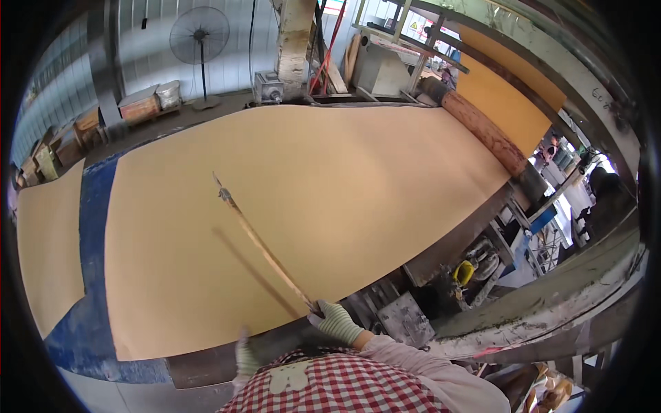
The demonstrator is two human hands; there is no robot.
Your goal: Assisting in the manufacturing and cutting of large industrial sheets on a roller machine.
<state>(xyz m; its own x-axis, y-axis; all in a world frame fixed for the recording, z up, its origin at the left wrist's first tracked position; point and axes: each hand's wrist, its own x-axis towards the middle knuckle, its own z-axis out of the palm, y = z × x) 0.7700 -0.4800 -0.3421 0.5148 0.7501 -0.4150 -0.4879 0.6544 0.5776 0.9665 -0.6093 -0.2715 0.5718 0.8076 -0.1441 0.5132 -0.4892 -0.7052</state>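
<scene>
My right hand (337, 322), in a green-and-white striped glove, is closed around the near end of a long wooden stick with a pointed metal blade (265, 249) at its far tip. The stick slants up and to the left above a wide tan sheet (330, 179), and its shadow falls on the sheet. Close to my apron, by the sheet's near edge, my left hand (246, 354) also wears a glove. It is smeared by motion, so its fingers do not show clearly. Nothing can be made out in it.
A second tan sheet (51, 241) lies left of a blue strip (96, 227) of belt. The large sheet reaches a worn roller (485, 134) at right, with an orange-yellow sheet (509, 86) hanging behind. Machine parts (406, 320) sit beside the near edge; a fan (200, 34) stands behind.
</scene>
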